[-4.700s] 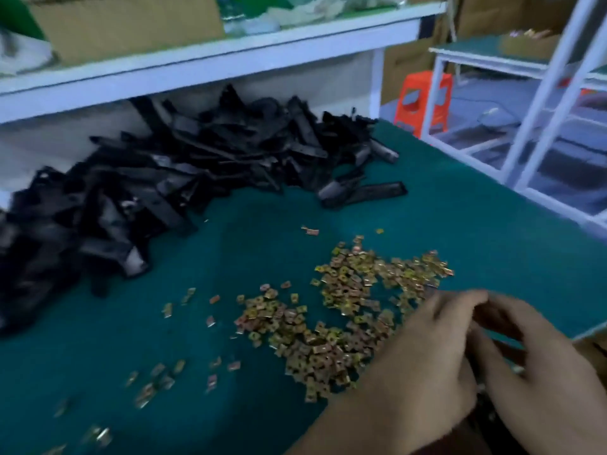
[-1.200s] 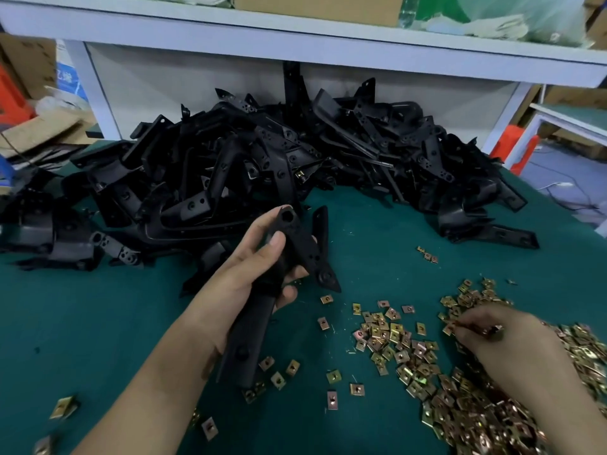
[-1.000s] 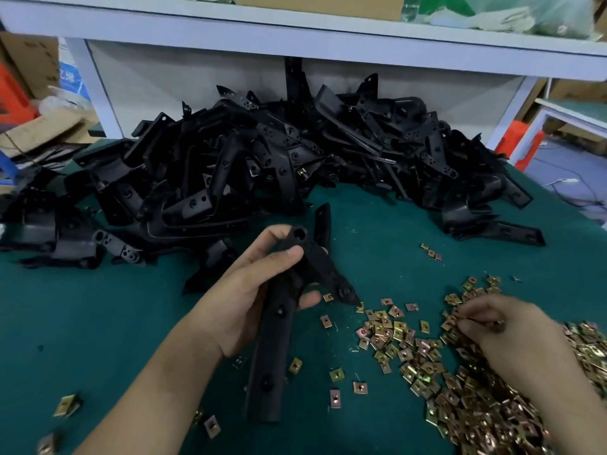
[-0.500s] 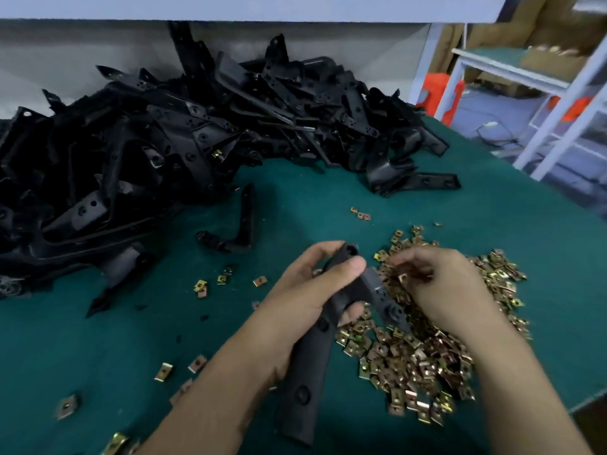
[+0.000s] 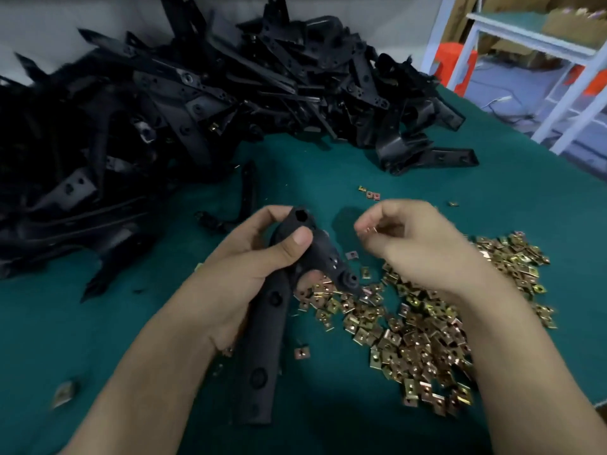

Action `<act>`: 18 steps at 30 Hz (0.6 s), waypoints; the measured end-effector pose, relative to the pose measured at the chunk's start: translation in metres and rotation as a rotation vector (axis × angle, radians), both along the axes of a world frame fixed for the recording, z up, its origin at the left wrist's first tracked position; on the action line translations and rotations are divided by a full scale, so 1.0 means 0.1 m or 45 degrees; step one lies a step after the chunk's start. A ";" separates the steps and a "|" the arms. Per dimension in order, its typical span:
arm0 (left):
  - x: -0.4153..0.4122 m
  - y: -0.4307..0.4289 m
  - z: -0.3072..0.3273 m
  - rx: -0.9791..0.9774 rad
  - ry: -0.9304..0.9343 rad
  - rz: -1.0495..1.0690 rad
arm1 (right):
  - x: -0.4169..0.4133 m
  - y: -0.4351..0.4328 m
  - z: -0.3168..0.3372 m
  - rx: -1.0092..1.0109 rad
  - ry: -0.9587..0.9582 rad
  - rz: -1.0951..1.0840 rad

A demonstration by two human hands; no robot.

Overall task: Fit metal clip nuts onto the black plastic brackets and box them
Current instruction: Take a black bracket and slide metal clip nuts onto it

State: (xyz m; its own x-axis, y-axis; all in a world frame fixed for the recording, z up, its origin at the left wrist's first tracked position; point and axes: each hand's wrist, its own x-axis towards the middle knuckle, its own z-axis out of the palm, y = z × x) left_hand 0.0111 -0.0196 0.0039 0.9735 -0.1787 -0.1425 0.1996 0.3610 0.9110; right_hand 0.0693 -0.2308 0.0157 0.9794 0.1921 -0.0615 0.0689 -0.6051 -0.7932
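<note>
While the left hand grips a bracket near its upper end, thumb pressed on top, the right hand just beside it pinches a small blurred nut between curled fingertips. Both hover above the green counter, over a loose pile of nuts; a heap of brackets lies farther back on the counter.

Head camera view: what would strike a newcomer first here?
A big tangle of black brackets fills the far left of the green table. Gold clip nuts lie heaped at near right. The left hand grips one bracket while the right hand pinches a clip nut.
</note>
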 end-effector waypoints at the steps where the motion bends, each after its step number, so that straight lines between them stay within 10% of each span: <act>1: 0.00 0.10 0.02 0.033 -0.042 -0.012 | 0.04 0.11 0.05 0.128 0.072 0.071; 10: -0.04 0.64 -0.12 -0.148 -0.176 -0.001 | 0.20 0.86 0.06 0.974 0.590 0.565; 18: -0.03 0.63 -0.20 -0.289 -0.165 0.057 | 0.18 0.86 -0.05 1.116 0.644 0.500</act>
State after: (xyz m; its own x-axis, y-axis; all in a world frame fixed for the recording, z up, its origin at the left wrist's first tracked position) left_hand 0.0080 0.0438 -0.0162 0.9887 -0.1479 0.0229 0.0654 0.5648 0.8227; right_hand 0.0874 -0.1449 0.0110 0.7399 0.6602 -0.1292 -0.3220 0.1789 -0.9297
